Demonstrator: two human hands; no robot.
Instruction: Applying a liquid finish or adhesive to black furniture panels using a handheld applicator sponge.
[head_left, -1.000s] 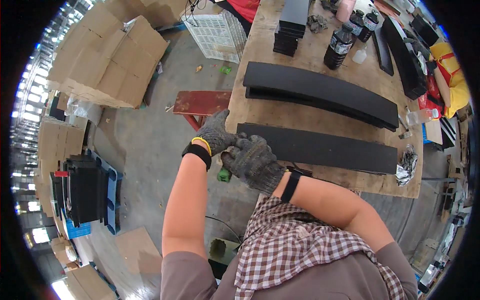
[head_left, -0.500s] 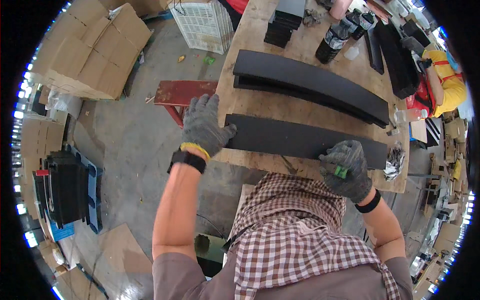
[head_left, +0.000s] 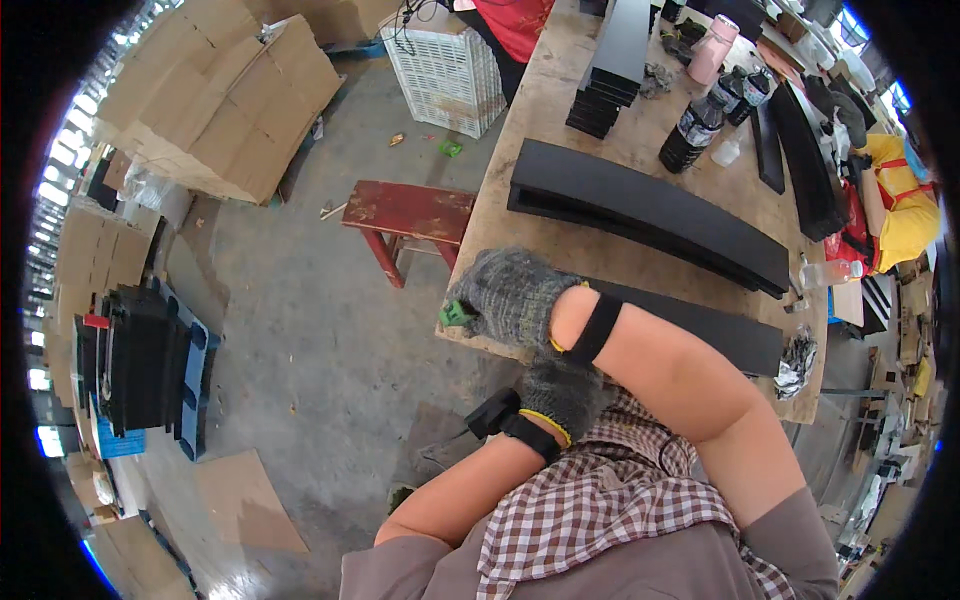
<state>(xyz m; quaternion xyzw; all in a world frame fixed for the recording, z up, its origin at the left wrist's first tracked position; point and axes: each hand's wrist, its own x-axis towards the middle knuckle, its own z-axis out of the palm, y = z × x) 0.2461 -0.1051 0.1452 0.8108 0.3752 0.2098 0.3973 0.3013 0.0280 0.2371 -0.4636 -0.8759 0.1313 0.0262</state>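
Note:
My right hand point(head_left: 512, 298), in a grey knit glove, reaches across to the left end of a flat black panel point(head_left: 700, 318) lying along the near side of the wooden table point(head_left: 600, 240). A small green object point(head_left: 455, 313), its kind unclear, pokes out of its closed fingers. Below it, at the table's near edge, is my left hand point(head_left: 565, 397), also gloved; its fingers are hidden behind the right hand and wrist. Much of the panel's left part is covered by my right hand and forearm. Beyond it lies a curved black piece point(head_left: 650, 205) with a hollow side.
Farther back stand a stack of black pieces point(head_left: 612, 75), dark bottles point(head_left: 692, 132) and a pink bottle point(head_left: 713, 50). Crumpled foil point(head_left: 796, 362) lies at the right edge. A red bench point(head_left: 408, 210) stands left of the table. At right works a person in yellow point(head_left: 895, 205).
My right hand has swung left across the panel, carrying the green object. My left hand has come off the panel's left end and moved down and right, below the right hand. The view has shifted.

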